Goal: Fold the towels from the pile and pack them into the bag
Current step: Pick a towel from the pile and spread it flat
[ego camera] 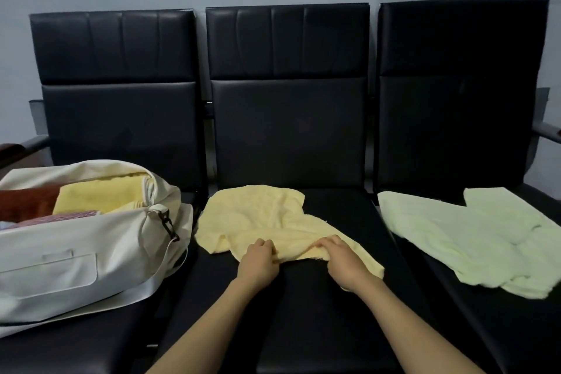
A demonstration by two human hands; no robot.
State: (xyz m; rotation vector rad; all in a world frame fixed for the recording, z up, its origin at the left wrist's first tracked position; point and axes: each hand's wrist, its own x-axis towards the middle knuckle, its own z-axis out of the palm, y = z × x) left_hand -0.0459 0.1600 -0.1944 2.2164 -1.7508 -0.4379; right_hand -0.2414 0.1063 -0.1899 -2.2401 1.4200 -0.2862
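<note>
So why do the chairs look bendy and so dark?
In the head view, the wide lens bows the chair backs outward near the edges; the light is dim and flat, so the black seats lose detail; the green towel and white bag look soft at the sides, the yellow towel sharper.

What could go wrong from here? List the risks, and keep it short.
1. The left hand and right hand pinch the near edge of the yellow towel close together, its corners loose and rumpled, so the fold may come out skewed.
2. The bag already looks full near its opening; another towel may not fit easily.
</note>
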